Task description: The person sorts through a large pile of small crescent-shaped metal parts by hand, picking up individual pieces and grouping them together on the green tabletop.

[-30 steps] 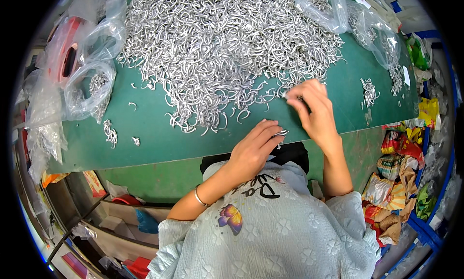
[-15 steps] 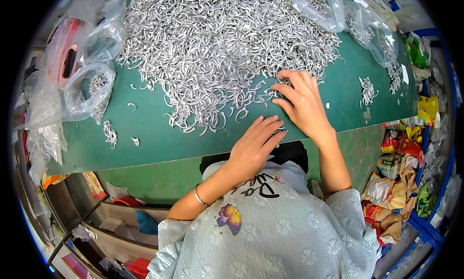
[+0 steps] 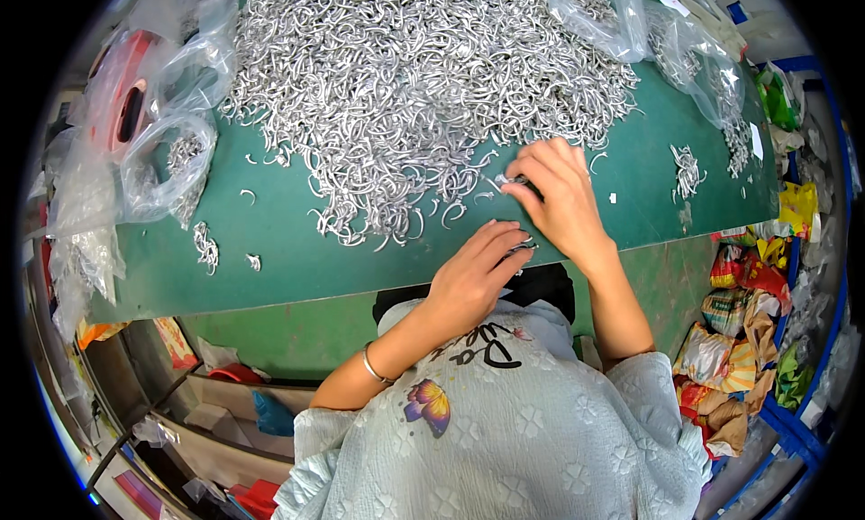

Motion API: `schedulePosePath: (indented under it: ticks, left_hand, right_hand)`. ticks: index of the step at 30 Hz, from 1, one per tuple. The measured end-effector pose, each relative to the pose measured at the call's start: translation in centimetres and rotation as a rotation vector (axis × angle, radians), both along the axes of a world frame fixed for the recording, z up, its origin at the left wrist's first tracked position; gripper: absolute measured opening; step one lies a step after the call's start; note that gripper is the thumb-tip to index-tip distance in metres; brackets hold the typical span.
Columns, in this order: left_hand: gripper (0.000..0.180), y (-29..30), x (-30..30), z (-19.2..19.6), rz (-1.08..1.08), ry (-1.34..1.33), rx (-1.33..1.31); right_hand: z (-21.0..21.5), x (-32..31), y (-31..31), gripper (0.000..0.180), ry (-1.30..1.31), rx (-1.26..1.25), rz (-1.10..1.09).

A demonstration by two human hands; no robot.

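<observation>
A large heap of small curved silver pieces (image 3: 405, 87), hook-like and metallic in look, covers much of the green table (image 3: 297, 259). At the heap's near right edge my right hand (image 3: 563, 200) has its thumb and fingers closed on a few silver pieces (image 3: 510, 179). My left hand (image 3: 468, 272) rests palm down by the table's front edge, fingers curled. A bit of silver (image 3: 525, 245) shows between its thumb and fingers; the rest of what it holds is hidden under the palm.
Clear plastic bags (image 3: 171, 168) with silver pieces lie at the left, near a red object (image 3: 131, 92) under plastic. More bags (image 3: 694, 60) lie at the far right. Small clusters (image 3: 205, 248) sit apart from the heap. A blue rack (image 3: 793, 439) and colourful packages (image 3: 721, 353) stand at the right.
My right hand's fingers have drawn together at the heap's edge and now pinch a few silver pieces, shifting slightly toward me. My left hand has hardly moved.
</observation>
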State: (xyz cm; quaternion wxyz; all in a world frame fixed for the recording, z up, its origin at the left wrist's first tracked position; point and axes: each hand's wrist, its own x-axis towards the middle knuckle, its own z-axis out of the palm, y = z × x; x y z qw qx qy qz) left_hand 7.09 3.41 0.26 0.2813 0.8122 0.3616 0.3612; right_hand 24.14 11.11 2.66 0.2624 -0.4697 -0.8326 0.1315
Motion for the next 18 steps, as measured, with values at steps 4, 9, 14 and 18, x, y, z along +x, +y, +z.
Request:
schedulePosePath:
  ticks: [4,9,14,18]
  left_hand:
    - [0.035,0.0,-0.1,0.2,-0.005,0.000,-0.013]
    - [0.034,-0.2,0.0,0.2,0.018,0.017,-0.006]
    - [0.031,0.0,-0.1,0.1,0.009,-0.029,-0.031]
    - [0.031,0.0,-0.1,0.0,-0.002,-0.011,-0.014]
  right_hand:
    - [-0.2,1.1,0.3,0.016,-0.035,0.124,-0.143]
    - [0.9,-1.1,0.0,0.024,0.142,-0.005,-0.018]
    - [0.6,-2.4,0.7,0.022,0.065,-0.150,0.154]
    - [0.9,-0.3,1.1,0.017,-0.053,0.011,0.034]
